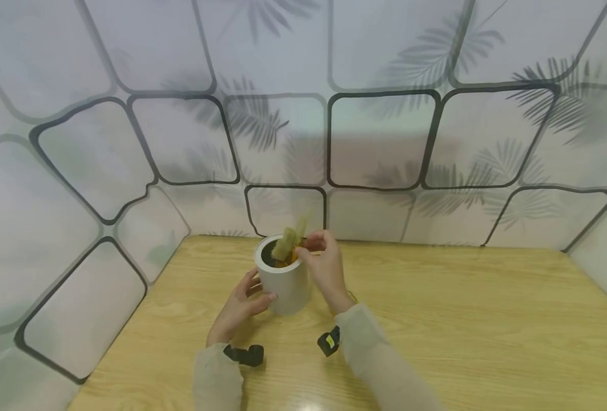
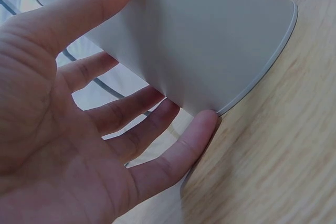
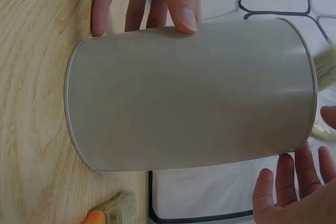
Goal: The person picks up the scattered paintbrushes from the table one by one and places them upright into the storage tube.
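Observation:
A pale grey cylindrical container [image 1: 284, 291] with a white rim is near the table's back edge, holding several paintbrushes. Two pale bristle heads, one sharp [image 1: 284, 244] and one blurred, rise above the rim, with orange handles among them. My left hand [image 1: 241, 302] grips the container's side, thumb in front and fingers behind, the little finger at its bottom edge [image 2: 202, 129]. At the rim's right side my right hand [image 1: 326, 265] pinches a blurred paintbrush [image 3: 323, 132] between thumb and index finger; other fingers touch the rim. Its handle is mostly hidden.
Another paintbrush [image 3: 118, 208] with an orange handle lies on the wooden table [image 1: 462, 319] beside the container's base. A patterned curtain [image 1: 380, 142] with dark rounded outlines and leaf prints rises behind the table. Black camera straps [image 1: 246, 355] sit on both wrists.

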A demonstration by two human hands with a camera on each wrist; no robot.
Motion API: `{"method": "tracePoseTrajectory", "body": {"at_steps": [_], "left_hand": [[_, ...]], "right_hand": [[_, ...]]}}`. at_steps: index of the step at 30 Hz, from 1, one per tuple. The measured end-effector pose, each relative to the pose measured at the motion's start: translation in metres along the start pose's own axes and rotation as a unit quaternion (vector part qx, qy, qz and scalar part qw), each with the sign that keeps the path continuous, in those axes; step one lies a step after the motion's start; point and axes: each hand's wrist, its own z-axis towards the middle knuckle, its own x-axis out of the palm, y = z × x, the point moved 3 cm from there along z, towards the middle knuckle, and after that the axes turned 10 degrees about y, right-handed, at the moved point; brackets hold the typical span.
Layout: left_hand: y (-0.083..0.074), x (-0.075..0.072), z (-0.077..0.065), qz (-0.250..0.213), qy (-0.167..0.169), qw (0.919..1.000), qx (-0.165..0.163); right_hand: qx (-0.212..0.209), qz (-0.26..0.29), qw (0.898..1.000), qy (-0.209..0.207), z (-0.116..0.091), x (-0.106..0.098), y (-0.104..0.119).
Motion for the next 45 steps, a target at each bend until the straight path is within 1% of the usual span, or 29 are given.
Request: {"method": "tracePoseTrajectory", "body": {"at_steps": [2, 8, 14, 19, 23, 27, 30, 34, 37, 45], "left_hand": [[0.0, 0.0, 0.001, 0.0, 0.001, 1.0, 0.0], [-0.001, 0.0, 0.002, 0.001, -0.001, 1.0, -0.003], [0.0, 0.0, 0.002, 0.0, -0.003, 1.0, -0.005], [0.001, 0.0, 0.002, -0.005, -0.001, 1.0, -0.006], [0.001, 0.0, 0.002, -0.007, 0.001, 1.0, -0.004], [0.001, 0.0, 0.002, -0.005, -0.001, 1.0, -0.004], [0.001, 0.0, 0.002, -0.004, -0.001, 1.0, -0.005], [0.001, 0.0, 0.002, -0.004, 0.0, 1.0, -0.005], [0.001, 0.0, 0.002, -0.008, 0.001, 1.0, -0.006], [0.001, -0.001, 0.001, -0.01, -0.001, 0.9999, -0.007]], "right_hand": [[0.001, 0.003, 1.0, -0.003, 0.0, -0.004, 0.0], [0.034, 0.026, 0.999, -0.028, 0.002, -0.017, -0.004], [0.068, 0.05, 0.996, -0.029, 0.002, -0.033, -0.014], [0.113, 0.059, 0.992, -0.026, 0.0, -0.048, -0.019], [0.159, 0.064, 0.985, -0.005, 0.0, -0.06, -0.023], [0.189, 0.068, 0.979, 0.029, 0.0, -0.072, -0.025], [0.204, 0.067, 0.975, 0.059, -0.002, -0.079, -0.028], [0.223, 0.071, 0.968, 0.087, -0.003, -0.089, -0.033], [0.237, 0.072, 0.964, 0.102, -0.004, -0.095, -0.035], [0.26, 0.047, 0.954, 0.14, -0.007, -0.114, -0.038]]}}
